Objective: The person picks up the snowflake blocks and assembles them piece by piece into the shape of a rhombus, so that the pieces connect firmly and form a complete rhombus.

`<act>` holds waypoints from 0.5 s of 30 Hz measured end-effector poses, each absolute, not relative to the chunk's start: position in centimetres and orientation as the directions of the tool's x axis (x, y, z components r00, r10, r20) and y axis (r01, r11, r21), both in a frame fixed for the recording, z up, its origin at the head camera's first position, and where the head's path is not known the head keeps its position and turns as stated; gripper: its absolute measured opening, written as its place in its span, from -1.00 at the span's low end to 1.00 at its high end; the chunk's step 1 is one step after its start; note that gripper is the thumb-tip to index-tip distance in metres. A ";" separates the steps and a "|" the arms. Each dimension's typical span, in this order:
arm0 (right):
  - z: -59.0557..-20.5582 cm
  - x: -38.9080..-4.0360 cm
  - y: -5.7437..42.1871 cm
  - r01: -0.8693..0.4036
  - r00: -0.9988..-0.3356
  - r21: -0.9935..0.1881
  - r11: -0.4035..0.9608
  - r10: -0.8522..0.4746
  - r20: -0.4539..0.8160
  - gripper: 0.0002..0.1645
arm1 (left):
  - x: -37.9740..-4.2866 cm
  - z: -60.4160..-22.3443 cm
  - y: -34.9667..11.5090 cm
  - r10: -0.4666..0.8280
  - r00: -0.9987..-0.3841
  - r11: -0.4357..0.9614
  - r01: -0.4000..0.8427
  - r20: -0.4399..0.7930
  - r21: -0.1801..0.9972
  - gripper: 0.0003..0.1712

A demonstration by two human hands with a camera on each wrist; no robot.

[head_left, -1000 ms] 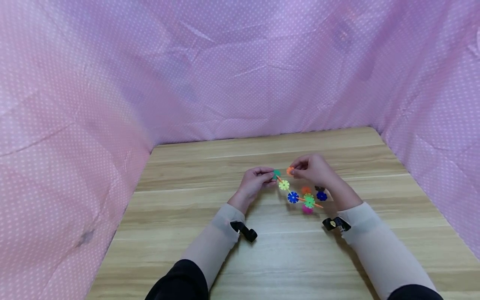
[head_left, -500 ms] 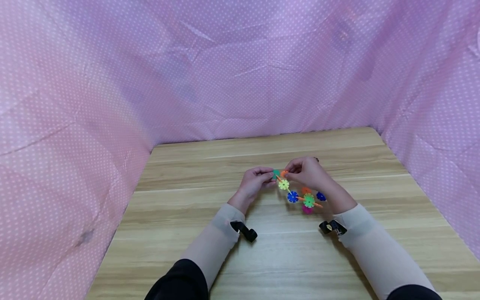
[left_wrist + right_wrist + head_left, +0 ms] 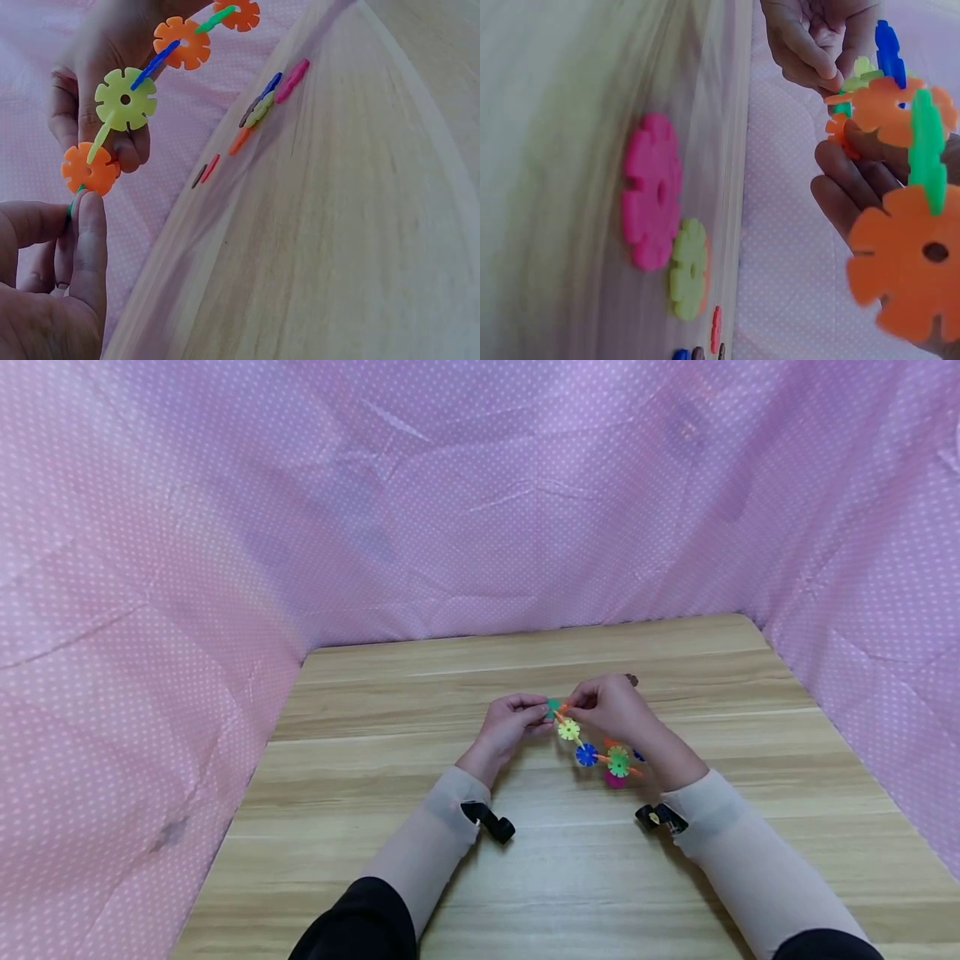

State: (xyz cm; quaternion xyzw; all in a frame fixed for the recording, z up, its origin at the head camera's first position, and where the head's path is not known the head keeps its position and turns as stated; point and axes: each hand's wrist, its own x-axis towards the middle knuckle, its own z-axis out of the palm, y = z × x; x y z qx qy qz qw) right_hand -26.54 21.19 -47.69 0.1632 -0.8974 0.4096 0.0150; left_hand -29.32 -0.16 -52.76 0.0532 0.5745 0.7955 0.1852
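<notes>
A chain of notched plastic snowflake discs hangs between the hands. My left hand pinches the green disc at its end. Below that, a yellow-green disc, a blue disc and a bright green disc alternate with orange and yellow discs set crosswise. My right hand pinches a loose orange disc between thumb and finger, its edge against the green disc. Fingers partly hide that contact, so how far the slots engage cannot be told.
On the wooden table lie more loose discs: a pink one, a yellow-green one, a red one and a brown one beyond the right hand. A pink dotted cloth hangs around the table's far sides.
My right hand has moved left, bringing the orange disc from apart to against the green disc, and turned it more edge-on. The left hand has stayed still.
</notes>
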 end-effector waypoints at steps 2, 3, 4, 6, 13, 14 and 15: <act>-47.6 -26.4 21.0 -0.306 -0.947 -0.713 0.631 -0.274 0.165 -0.93 | -29.3 -52.7 -0.2 0.358 -0.925 -0.269 -0.235 -0.129 0.934 -0.61; -47.6 -26.3 20.9 -0.304 -0.949 -0.708 0.638 -0.270 0.164 -0.92 | -29.3 -52.8 -0.3 0.359 -0.924 -0.270 -0.236 -0.130 0.934 -0.61; -47.6 -26.3 20.8 -0.303 -0.950 -0.703 0.644 -0.267 0.165 -0.91 | -29.3 -52.8 -0.3 0.362 -0.923 -0.270 -0.239 -0.131 0.933 -0.61; -47.6 -26.2 20.6 -0.308 -0.949 -0.693 0.652 -0.267 0.170 -0.90 | -29.4 -52.8 -0.4 0.367 -0.921 -0.269 -0.238 -0.130 0.933 -0.60; -48.1 -26.2 20.4 -0.373 -0.927 -0.672 0.640 -0.292 0.236 -0.87 | -29.5 -53.0 -0.4 0.378 -0.917 -0.284 -0.246 -0.128 0.927 -0.61; -48.2 -26.2 20.3 -0.382 -0.923 -0.671 0.636 -0.298 0.243 -0.87 | -29.5 -52.9 -0.5 0.375 -0.918 -0.285 -0.248 -0.131 0.926 -0.63; -48.3 -26.2 20.3 -0.389 -0.920 -0.671 0.632 -0.302 0.249 -0.87 | -29.5 -52.9 -0.5 0.374 -0.918 -0.282 -0.250 -0.134 0.926 -0.64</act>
